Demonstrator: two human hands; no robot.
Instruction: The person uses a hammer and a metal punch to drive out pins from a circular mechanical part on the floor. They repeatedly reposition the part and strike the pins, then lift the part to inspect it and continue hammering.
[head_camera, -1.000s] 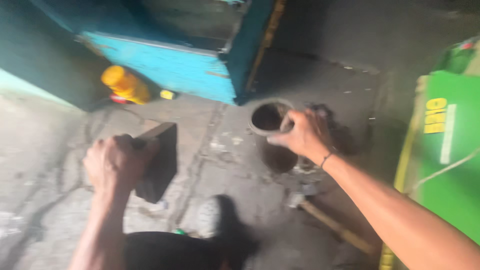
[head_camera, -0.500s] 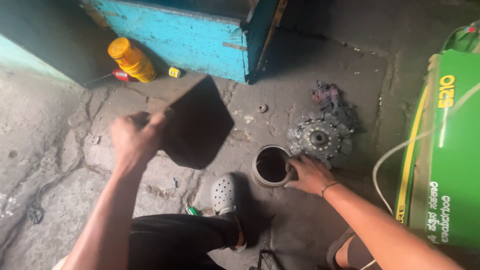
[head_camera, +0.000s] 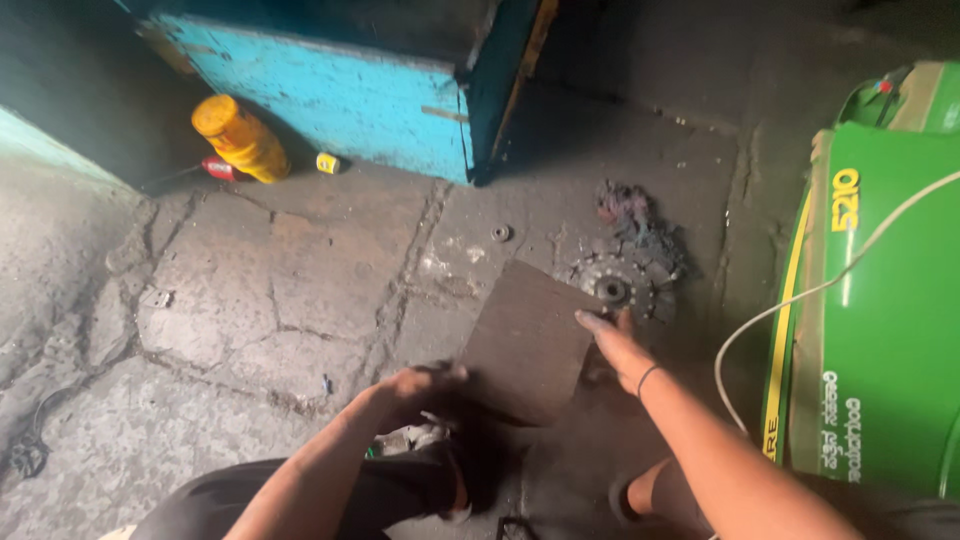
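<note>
The flat metal plate (head_camera: 530, 335), seemingly stiff and heavy, is gripped at its near edge by the left hand (head_camera: 425, 385), the right hand (head_camera: 615, 345) resting open-fingered on its right edge.

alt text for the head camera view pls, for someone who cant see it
Seen from above, a person's left hand and right hand hold a flat, dark brown plate over a cracked concrete floor. Just beyond it lies a round toothed metal disc; a yellow bottle leans by a blue cabinet, and a green machine stands at right.
</note>
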